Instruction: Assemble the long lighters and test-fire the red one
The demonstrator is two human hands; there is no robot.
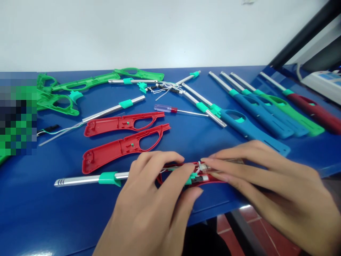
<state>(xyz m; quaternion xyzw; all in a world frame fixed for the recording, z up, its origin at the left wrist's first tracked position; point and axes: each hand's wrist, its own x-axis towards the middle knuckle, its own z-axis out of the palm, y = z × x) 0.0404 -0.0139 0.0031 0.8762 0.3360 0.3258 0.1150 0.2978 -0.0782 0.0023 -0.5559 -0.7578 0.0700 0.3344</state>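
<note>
Near the table's front edge, a red lighter handle half [217, 179] lies open side up, partly hidden by my hands. From its left end runs a silver metal tube [76, 180] with a green collar [108, 178]. Inside it show a green trigger, a black igniter [197, 179] with a white end, and thin wires. My left hand [149, 199] curls over the handle's left part, its fingers closed around the trigger area. My right hand [277, 188] pinches a clear fuel tank [213, 168] in the handle's right part; most of the tank is covered.
Two red handle halves [109, 153] lie behind my left hand. Beyond them are a screwdriver [163, 108], loose metal tubes [114, 108] with wires, and green handle halves [90, 81]. Several assembled lighters [266, 110] lie at right, near a white device [323, 83].
</note>
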